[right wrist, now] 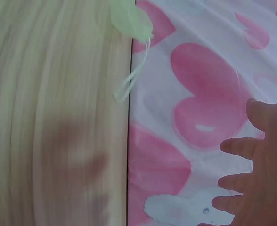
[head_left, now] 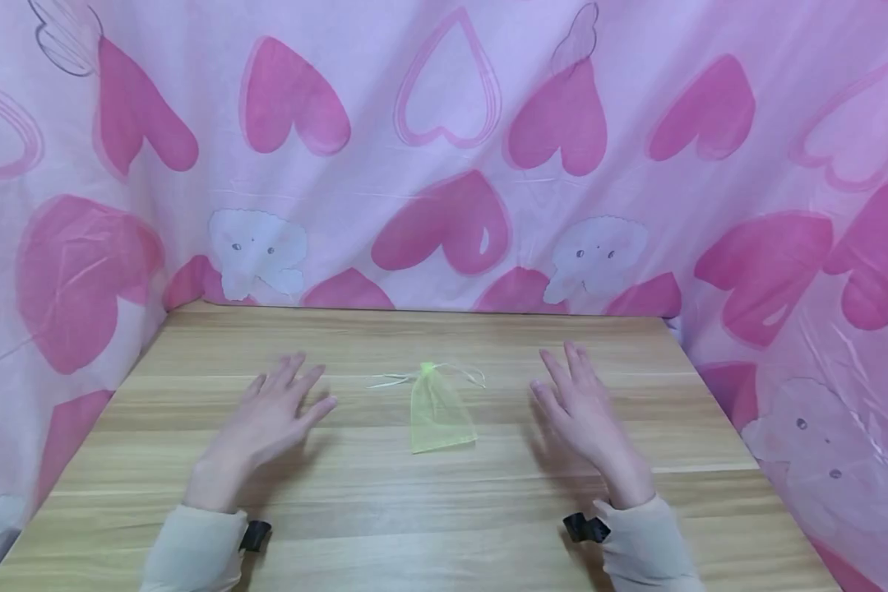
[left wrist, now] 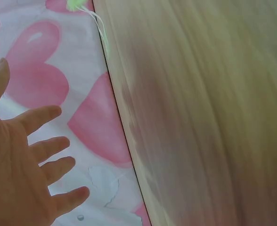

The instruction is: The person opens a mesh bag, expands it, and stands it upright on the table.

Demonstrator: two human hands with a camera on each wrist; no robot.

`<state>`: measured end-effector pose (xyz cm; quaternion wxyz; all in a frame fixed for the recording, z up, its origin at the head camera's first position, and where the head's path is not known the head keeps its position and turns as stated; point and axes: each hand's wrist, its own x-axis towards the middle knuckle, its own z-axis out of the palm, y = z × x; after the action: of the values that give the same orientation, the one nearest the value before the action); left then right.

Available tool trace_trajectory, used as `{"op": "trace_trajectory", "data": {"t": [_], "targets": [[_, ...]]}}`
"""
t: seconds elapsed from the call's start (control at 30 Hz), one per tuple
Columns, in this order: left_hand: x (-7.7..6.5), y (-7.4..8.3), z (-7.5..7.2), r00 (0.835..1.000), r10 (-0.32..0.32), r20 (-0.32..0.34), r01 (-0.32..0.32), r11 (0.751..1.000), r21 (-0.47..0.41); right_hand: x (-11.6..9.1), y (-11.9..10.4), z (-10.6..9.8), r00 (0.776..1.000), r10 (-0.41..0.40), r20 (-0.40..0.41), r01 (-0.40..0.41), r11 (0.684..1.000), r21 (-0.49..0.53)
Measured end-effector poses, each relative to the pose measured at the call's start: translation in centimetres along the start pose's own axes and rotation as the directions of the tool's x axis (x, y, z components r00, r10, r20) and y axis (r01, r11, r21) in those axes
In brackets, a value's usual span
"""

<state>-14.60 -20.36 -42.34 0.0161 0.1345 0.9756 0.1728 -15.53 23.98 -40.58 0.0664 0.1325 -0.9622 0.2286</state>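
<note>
A small sheer yellow-green drawstring pouch [head_left: 441, 411] lies flat on the wooden table, its neck gathered at the far end and pale cords spread to both sides. To its left, my left hand [head_left: 274, 415] hovers with fingers spread, holding nothing. On the other side my right hand [head_left: 585, 411] is likewise held above the wood, fingers apart. In the left wrist view the left palm [left wrist: 16, 160] shows bare, with part of the pouch [left wrist: 76, 4] at the top edge. The right wrist view has the pouch [right wrist: 131, 21] at the top and the right hand [right wrist: 265, 160] at the right.
The wood-grain table [head_left: 444, 526] reaches back to a pink curtain [head_left: 444, 99] printed with hearts and white animals. That cloth also hangs along the left and right sides. Black straps [head_left: 255, 536] show at the sleeve cuffs.
</note>
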Motion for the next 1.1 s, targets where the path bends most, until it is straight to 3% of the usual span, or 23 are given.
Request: {"op": "trace_trajectory", "data": {"t": [0.33, 0.77, 0.93, 1.1], "targets": [[1.3, 1.8, 1.0, 0.999, 0.045, 0.004, -0.045, 0.999, -0.031, 1.2, -2.3, 2.3, 0.998, -0.059, 0.008, 0.059, 0.998, 0.013], [3.3, 4.2, 2.5, 0.996, 0.084, 0.014, -0.082, 0.989, -0.123, 2.6, -4.8, 4.5, 0.995, -0.095, 0.036, 0.091, 0.990, 0.108], [4.3, 5.1, 3.1, 0.996, 0.086, 0.013, -0.082, 0.982, -0.169, 3.2, -5.4, 5.2, 0.996, -0.085, 0.038, 0.077, 0.979, 0.188], [5.2, 6.1, 3.6, 0.995, 0.102, 0.013, -0.098, 0.980, -0.175, 4.1, -5.9, 6.4, 0.997, -0.069, 0.015, 0.061, 0.949, 0.310]]}}
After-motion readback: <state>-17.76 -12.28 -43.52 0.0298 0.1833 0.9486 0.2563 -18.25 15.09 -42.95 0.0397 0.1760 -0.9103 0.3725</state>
